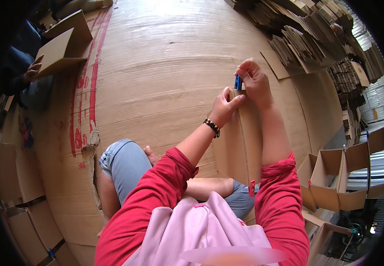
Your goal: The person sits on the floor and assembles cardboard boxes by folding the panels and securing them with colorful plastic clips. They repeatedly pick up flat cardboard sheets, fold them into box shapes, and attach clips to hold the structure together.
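Observation:
A folded cardboard piece [238, 142] stands in front of me, a seam running along its upper side. My left hand [225, 106] grips its far end, thumb and fingers closed on the board. Just beyond, my right hand [255, 80] pinches a blue clothespin [238, 82] at that same far end. Whether the clothespin's jaws are on the board is hard to make out. On the near end of the cardboard sits a red clothespin [252, 188].
Flattened cardboard [156, 75] covers the floor. Stacks of folded cardboard [307, 42] rise at the far right. Open boxes [333, 177] stand at my right, more cardboard boxes [28, 221] at lower left. Another person's hand [33, 68] holds a cardboard piece [63, 48] at the upper left.

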`<state>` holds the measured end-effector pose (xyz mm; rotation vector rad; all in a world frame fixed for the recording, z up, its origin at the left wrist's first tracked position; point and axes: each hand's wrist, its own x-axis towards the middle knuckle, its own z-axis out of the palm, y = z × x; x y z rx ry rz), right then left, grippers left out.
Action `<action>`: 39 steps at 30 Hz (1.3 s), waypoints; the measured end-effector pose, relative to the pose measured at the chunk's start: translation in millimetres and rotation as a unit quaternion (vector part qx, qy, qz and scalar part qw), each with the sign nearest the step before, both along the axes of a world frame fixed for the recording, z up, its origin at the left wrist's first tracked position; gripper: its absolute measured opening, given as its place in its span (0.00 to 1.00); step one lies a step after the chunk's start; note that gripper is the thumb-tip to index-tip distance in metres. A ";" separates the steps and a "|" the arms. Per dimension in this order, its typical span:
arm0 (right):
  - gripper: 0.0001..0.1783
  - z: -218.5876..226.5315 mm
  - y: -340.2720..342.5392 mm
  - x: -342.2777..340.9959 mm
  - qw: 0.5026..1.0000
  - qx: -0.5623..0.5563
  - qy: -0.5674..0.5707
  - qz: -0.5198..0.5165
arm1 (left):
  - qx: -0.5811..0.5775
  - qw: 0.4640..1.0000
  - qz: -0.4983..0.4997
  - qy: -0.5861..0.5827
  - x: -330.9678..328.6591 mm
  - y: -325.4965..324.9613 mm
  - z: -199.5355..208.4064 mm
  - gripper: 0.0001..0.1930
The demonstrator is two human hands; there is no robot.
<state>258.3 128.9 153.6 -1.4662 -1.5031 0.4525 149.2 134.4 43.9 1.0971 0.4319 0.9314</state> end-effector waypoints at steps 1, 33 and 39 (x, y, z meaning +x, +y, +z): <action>0.04 -2.1 -1.0 1.0 1.000 0.005 0.014 0.011 | 0.001 1.000 -0.005 -0.001 0.5 -0.3 -0.8 0.15; 0.20 22.1 -268.7 -37.8 0.951 0.127 0.139 -0.245 | -0.189 0.928 0.078 -0.310 -105.4 10.3 0.0 0.12; 0.37 -8.7 -288.9 -94.7 0.986 -0.106 -0.110 -0.073 | -0.215 0.912 0.039 -0.348 -110.0 -15.5 40.4 0.24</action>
